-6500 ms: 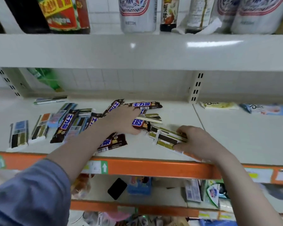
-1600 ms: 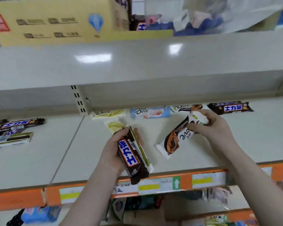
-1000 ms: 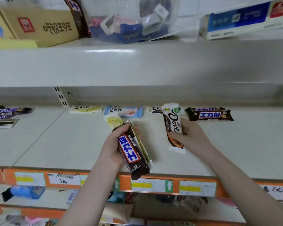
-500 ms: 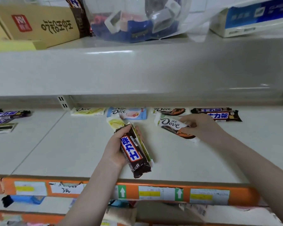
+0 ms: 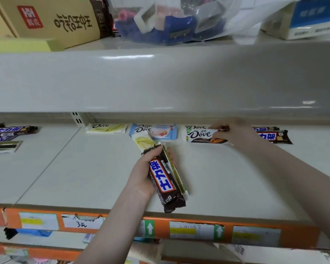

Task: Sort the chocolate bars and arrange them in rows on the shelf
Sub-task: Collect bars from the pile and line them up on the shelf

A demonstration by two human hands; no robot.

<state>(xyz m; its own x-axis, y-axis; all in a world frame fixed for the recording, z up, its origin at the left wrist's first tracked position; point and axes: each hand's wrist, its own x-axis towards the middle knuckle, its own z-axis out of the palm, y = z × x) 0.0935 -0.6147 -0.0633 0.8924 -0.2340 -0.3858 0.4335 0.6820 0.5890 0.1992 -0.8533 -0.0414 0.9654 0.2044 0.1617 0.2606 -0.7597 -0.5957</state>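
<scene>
Shelf: brown-white Dove bar, flat.

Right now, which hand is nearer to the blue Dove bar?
Left. The left hand grips bars just in front of the blue Dove bar; the right hand is farther right.

upper shelf: cardboard box | clear plastic bag | blue-white box
</scene>
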